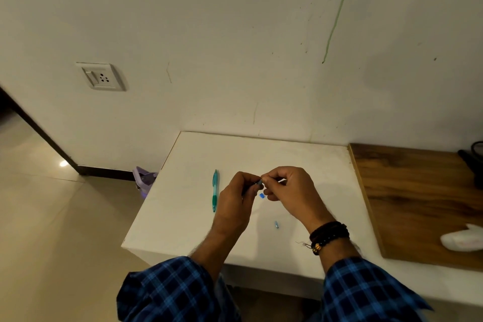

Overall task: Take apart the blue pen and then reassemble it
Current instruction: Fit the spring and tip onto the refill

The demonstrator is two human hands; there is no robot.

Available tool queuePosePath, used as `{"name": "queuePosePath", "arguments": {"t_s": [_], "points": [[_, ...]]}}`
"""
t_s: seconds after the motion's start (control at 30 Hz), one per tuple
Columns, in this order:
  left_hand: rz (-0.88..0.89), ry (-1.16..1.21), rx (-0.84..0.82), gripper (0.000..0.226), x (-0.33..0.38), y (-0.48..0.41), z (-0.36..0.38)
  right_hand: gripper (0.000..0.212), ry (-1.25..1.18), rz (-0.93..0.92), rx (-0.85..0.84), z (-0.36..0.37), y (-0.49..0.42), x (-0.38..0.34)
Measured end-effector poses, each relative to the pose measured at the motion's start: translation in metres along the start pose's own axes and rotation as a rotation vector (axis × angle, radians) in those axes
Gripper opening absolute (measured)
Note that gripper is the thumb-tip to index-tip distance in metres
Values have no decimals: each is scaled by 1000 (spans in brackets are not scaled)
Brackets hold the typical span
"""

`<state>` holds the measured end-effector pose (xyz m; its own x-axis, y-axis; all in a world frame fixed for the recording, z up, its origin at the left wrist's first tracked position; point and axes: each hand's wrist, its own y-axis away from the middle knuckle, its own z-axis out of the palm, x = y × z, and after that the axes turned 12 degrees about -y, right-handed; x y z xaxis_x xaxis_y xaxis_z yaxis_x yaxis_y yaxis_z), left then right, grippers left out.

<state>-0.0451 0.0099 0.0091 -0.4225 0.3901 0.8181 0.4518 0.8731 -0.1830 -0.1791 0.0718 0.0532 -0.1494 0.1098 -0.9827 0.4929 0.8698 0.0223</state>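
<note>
I note, from the left, a wall socket (101, 76) above the tiled floor and a purple bin (144, 179) tucked against the counter's corner. On the white counter (183, 212) a teal pen (214, 190) lies flat, pointing away from me, just beside the left hand and not touching it. The left hand (236, 200) is raised over the counter, its grip closed around a dark slim part — the blue pen (258, 183), only a short blue-grey end showing between the two hands. The right hand (290, 188) meets it at that end; its grip is pressed together on the same piece, thumb and forefinger pinching. Whether the two halves are joined or apart I cannot tell. Below the hands a small blue piece (262, 195) lies on the counter, and nearer me a small blue-grey tip (276, 224) lies apart from it. The right wrist carries dark beaded bracelets (329, 235). Further right — a wooden board (418, 198) with a white object (462, 239) resting on it.
</note>
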Motion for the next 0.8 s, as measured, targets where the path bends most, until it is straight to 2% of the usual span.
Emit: {"name": "queuePosePath", "arguments": {"t_s": [0.13, 0.23, 0.3, 0.37, 0.43, 0.53, 0.67, 0.73, 0.8], "points": [[-22, -7, 5, 7, -1, -1, 0, 9, 26, -33, 15, 2, 1, 2], [-20, 22, 15, 9, 1, 0, -1, 15, -75, 75, 88, -4, 4, 6], [-5, 47, 25, 11, 1, 0, -2, 22, 139, 186, 83, -6, 5, 21], [-2, 44, 27, 10, 0, 0, -2, 28, 517, 310, -42, 0, 7, 43], [-2, 21, 26, 9, -1, 0, -2, 32, 717, 381, -113, 11, 12, 59], [6, 24, 20, 11, 0, 1, -2, 30, 812, 396, -132, 23, 13, 70], [1, 28, 15, 11, -1, 2, -4, 40, 898, 475, -172, 29, 5, 75], [3, 20, 15, 11, -2, 1, -3, 38, 914, 442, -196, 28, 8, 73], [-2, 14, 16, 11, -2, 1, -2, 30, 874, 373, -145, 23, 8, 70]]}}
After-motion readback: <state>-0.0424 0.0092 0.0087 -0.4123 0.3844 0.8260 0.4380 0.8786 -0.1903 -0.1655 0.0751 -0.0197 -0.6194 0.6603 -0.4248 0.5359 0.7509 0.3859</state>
